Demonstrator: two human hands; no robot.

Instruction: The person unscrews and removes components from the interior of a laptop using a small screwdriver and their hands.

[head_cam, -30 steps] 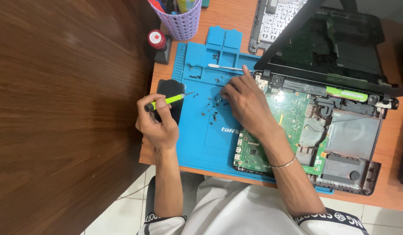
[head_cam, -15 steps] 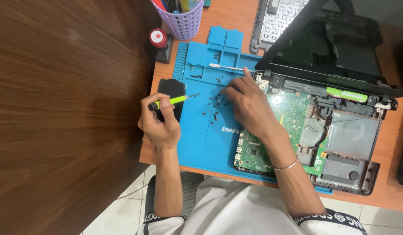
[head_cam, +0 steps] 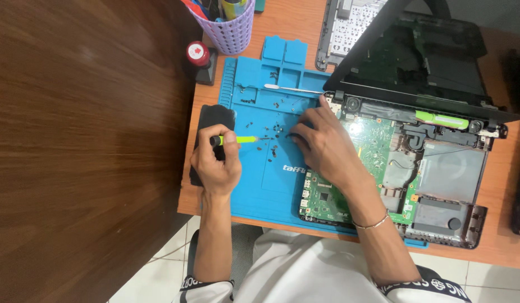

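With the left hand (head_cam: 216, 163) clenched around the green screwdriver (head_cam: 237, 139) over the blue mat (head_cam: 254, 185), its tip should probably stay low and steady while the right hand's (head_cam: 322, 147) curled fingers (head_cam: 296, 134) pinch at the small loose screws (head_cam: 276, 133) beside the opened laptop (head_cam: 417, 163).

your right hand (head_cam: 322, 148) covers part of the green board (head_cam: 378, 140), its fingertips hidden, tiny screws (head_cam: 274, 134) too small to tell apart, purple basket (head_cam: 229, 25) and keyboard panel (head_cam: 350, 19) cut off by top edge
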